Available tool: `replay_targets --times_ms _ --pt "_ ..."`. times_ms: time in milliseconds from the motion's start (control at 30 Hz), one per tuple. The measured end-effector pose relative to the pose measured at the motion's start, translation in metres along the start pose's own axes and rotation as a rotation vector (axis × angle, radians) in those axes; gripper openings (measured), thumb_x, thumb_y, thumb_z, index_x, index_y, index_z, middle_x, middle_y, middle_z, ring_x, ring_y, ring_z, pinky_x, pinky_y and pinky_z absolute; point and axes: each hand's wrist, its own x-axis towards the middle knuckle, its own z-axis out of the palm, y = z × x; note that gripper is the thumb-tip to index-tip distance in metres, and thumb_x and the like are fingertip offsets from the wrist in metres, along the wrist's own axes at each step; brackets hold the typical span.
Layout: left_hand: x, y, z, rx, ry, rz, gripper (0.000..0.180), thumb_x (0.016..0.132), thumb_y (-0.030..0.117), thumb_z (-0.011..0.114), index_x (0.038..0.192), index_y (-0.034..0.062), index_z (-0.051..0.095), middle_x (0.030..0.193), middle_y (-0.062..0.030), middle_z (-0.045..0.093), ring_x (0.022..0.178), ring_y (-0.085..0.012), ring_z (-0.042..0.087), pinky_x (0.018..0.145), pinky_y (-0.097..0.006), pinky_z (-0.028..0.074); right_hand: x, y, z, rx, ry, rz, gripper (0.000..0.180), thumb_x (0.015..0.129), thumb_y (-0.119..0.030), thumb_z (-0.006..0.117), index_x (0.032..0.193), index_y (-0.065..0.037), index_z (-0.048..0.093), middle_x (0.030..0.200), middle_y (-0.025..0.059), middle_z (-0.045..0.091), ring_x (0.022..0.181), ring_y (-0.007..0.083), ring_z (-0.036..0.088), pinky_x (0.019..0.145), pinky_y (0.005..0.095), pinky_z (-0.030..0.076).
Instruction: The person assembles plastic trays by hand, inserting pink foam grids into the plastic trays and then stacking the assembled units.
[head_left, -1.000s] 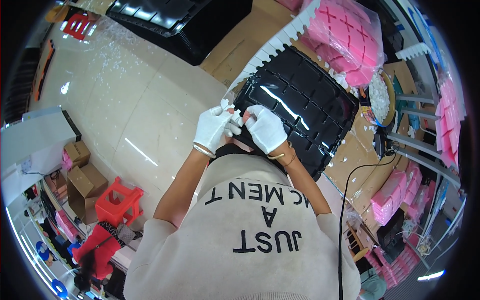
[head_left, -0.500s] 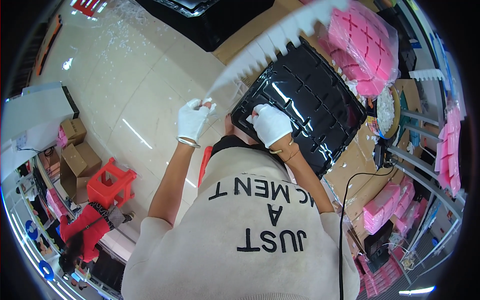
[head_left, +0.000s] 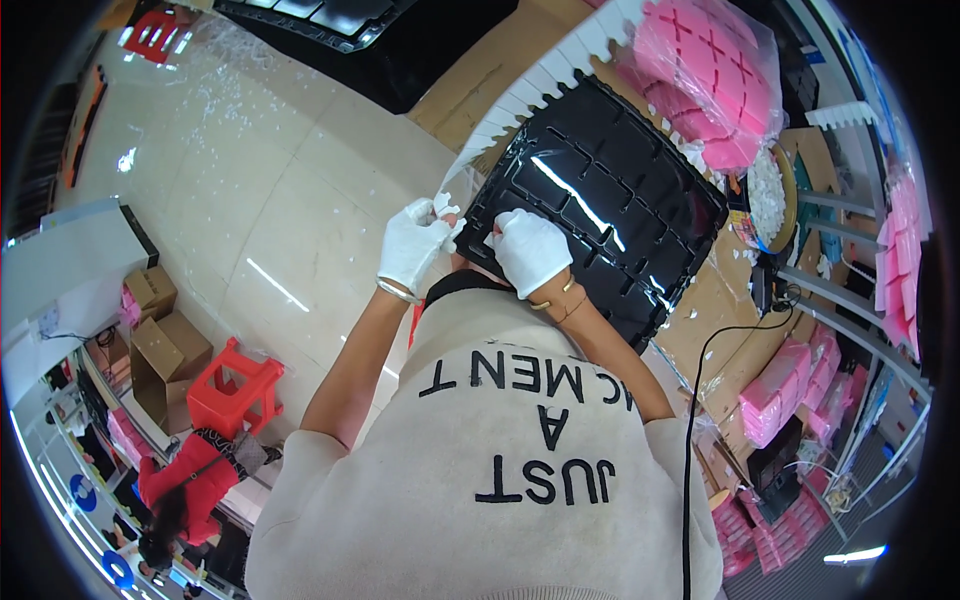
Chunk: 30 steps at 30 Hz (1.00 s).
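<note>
A white cotton glove covers my left hand (head_left: 412, 246), whose bare fingertips pinch the near end of a long white notched strip (head_left: 540, 82). From there the strip runs up and right along the left edge of a black moulded plastic tray (head_left: 640, 180). My right hand (head_left: 532, 252), gloved the same way, is closed over the tray's near left corner; what its fingers hold, if anything, is hidden. The tray has several raised ribs and a shiny surface, and lies on cardboard.
Pink foam pieces in clear plastic (head_left: 712, 75) lie beyond the tray. A round container of white bits (head_left: 768, 200) stands to the right, near a black cable (head_left: 745, 328). Another black tray (head_left: 400, 70) is at the far side. A red stool (head_left: 235, 385) and a person in red (head_left: 185, 485) are left.
My left hand has moved right, closer to the tray. The strip, raised and blurred before, now lies lower along the tray's edge. My right hand stays closed near the same corner.
</note>
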Motion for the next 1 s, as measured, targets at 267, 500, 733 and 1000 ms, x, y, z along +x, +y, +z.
replay_targets --times_ms 267,500,733,1000 --pt "-0.005 0.024 0.008 -0.094 -0.031 -0.012 0.025 0.087 0.005 0.069 0.111 -0.0028 0.066 0.087 -0.0029 0.068 0.071 -0.0082 0.061 0.058 -0.022 0.048 -0.020 -0.001 -0.025 0.422 -0.027 0.122 0.009 0.084 -0.013 0.060 0.082 -0.006 0.064 0.082 0.0149 0.063 0.079 0.0345 0.063 0.071 0.0408 0.051" --pt "-0.018 0.050 0.025 -0.150 -0.152 -0.032 0.032 0.090 0.015 0.071 0.115 -0.0032 0.063 0.086 -0.0074 0.069 0.062 -0.0095 0.062 0.050 -0.019 0.039 -0.033 0.021 -0.072 0.683 -0.099 0.404 0.007 0.088 -0.011 0.060 0.090 -0.004 0.063 0.080 0.0106 0.066 0.072 0.0232 0.065 0.069 0.0326 0.052" --pt "-0.025 0.066 0.050 -0.038 -0.330 0.013 0.027 0.091 0.014 0.069 0.110 -0.0038 0.063 0.089 -0.0101 0.070 0.066 -0.0135 0.066 0.053 -0.021 0.045 -0.040 0.019 -0.078 0.797 0.115 0.384 0.011 0.089 -0.012 0.060 0.097 -0.005 0.065 0.078 0.0084 0.068 0.069 0.0179 0.066 0.066 0.0294 0.052" --pt "-0.022 0.060 0.063 0.006 -0.428 0.122 0.023 0.092 0.011 0.067 0.110 -0.0028 0.063 0.090 -0.0068 0.069 0.069 -0.0122 0.067 0.056 -0.022 0.050 -0.045 0.017 -0.072 0.762 0.310 0.362 0.017 0.088 -0.015 0.065 0.102 -0.005 0.068 0.085 0.0120 0.070 0.076 0.0233 0.069 0.070 0.0320 0.053"
